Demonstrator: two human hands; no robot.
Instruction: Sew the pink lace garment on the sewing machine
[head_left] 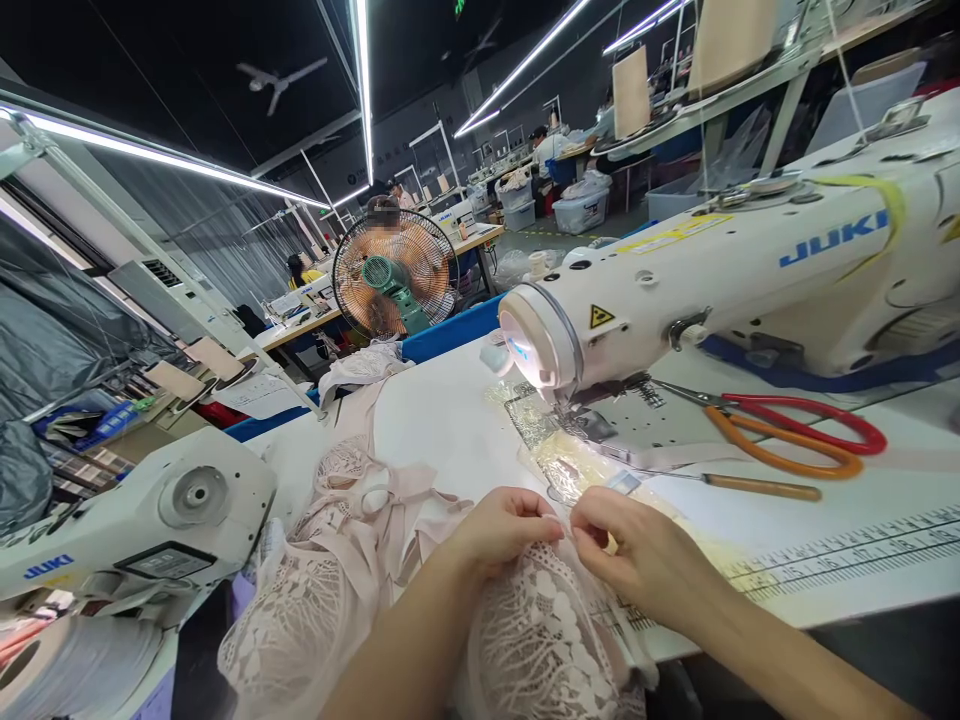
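Observation:
A pale pink lace bra [536, 630] hangs over the table's front edge, close to me. My left hand [499, 530] pinches its upper edge between thumb and fingers. Just right of it, my right hand [637, 555] is closed at the same edge, fingertips curled together; what they grip is too small to make out. Beyond both hands stands a white sewing machine [637, 300], its lamp lighting the needle area and metal plate [525, 420]. More beige lace bras [322, 570] lie heaped to the left.
Scissors [787, 425] with red and orange handles and a wooden-handled tool [765, 487] lie right of the needle. A printed ruler [862, 550] runs along the front edge. Another sewing machine [150, 510] stands left. A large fan [395, 272] is behind the table.

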